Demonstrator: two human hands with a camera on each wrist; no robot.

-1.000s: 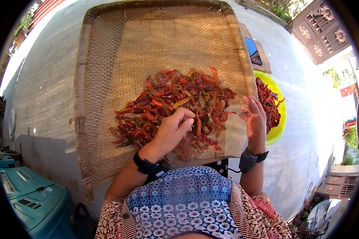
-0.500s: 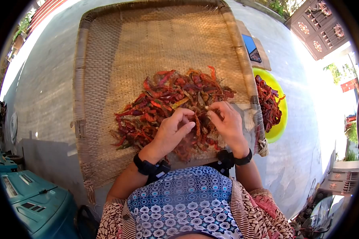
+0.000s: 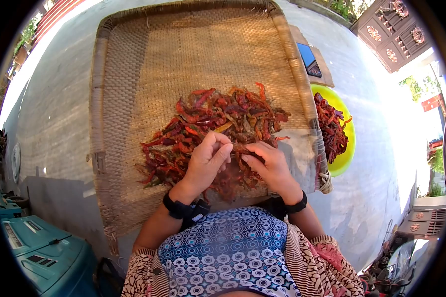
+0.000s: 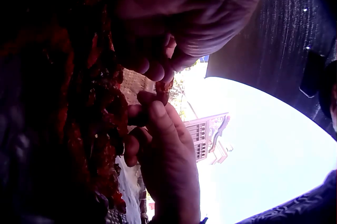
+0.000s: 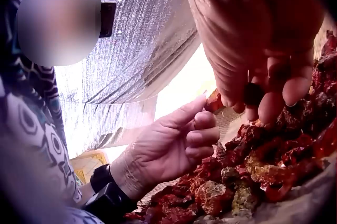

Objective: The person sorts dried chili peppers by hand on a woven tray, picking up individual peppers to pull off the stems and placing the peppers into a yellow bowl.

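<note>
A heap of dried red chilies [image 3: 183,121] lies on the lower middle of the woven tray [image 3: 208,44]. Over its near edge, my left hand [image 3: 204,162] and right hand [image 3: 273,169] meet, fingertips close together. Between them is a small dark-red chili [image 3: 239,148], also visible in the left wrist view as a chili [image 4: 162,91] pinched by both the left hand [image 4: 195,13] and the right hand [image 4: 171,166]. From the right wrist, the red piece [image 5: 214,101] shows between the left thumb and the right hand [image 5: 258,29]; the other left fingers are curled.
A yellow-green basin [image 3: 343,101] of red chilies stands right of the tray. Behind it a phone [image 3: 309,59] lies on a cardboard piece [image 3: 323,64]. Teal containers [image 3: 49,252] stand at the lower left, and a patterned garment [image 3: 228,242] is at the near edge.
My right hand has come in from the tray's right edge to meet the left hand and now pinches a chili. The left hand has shifted slightly left.
</note>
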